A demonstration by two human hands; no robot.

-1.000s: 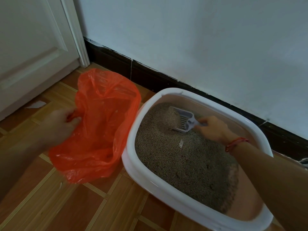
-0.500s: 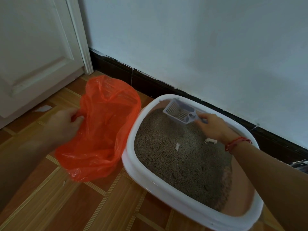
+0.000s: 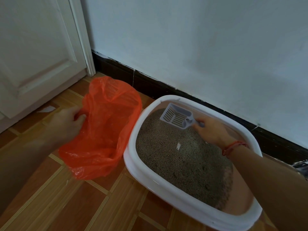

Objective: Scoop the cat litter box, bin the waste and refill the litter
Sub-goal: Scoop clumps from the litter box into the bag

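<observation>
The right hand [image 3: 210, 130] grips the scoop [image 3: 177, 117] by its handle, slotted head pointing toward upper left. The left hand [image 3: 66, 121] pinches the orange bag [image 3: 106, 127] rim; the bag's contents are unclear.

Home interior, floor corner of a room. Orange-brown wood-pattern floor [image 3: 103, 205], pale painted wall [image 3: 191, 39] with dark skirting board [image 3: 150, 85] running 10 to 4 o'clock, white panelled door [image 3: 36, 47] at 10 o'clock. White cat litter box [image 3: 150, 177] at 4 o'clock by the wall marks a pet household.
</observation>
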